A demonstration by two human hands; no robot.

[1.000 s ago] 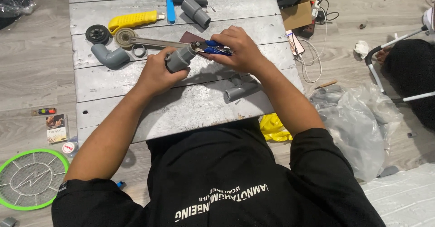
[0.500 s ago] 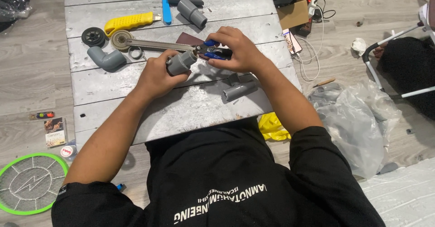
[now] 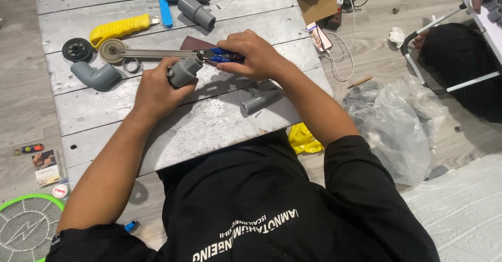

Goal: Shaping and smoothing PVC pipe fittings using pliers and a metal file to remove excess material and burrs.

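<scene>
I am looking down over a grey plank bench [image 3: 172,131] and working across it from the 9 o'clock side. At about 10 o'clock a black wheel [image 3: 77,49] is lying beside a yellow utility knife [image 3: 119,28], with a grey pipe elbow [image 3: 95,76] just below them. Toward 12 o'clock a blue marker [image 3: 165,9] and a second grey elbow fitting [image 3: 191,3] are resting, well apart from my hands.

My left hand [image 3: 157,89] is wrapping around a short grey pipe fitting [image 3: 183,71] near the bench's centre, its fingers closing fully about the body so only the end is showing. My right hand [image 3: 251,58], at about 1 o'clock from the left, is gripping the blue handles of a pair of pliers [image 3: 222,56], fingers curled tight; the tool's nose is meeting the fitting's end. Against the pictures from a second ago, the whole view is sliding slightly and the hands are staying put on the same two things, so I judge the work on the fitting is carrying on, not finishing.

Just below the right hand another grey pipe piece [image 3: 260,102] is lying loose. Off the bench at 3 o'clock a clear plastic bag [image 3: 397,121] is sitting on the floor.
</scene>
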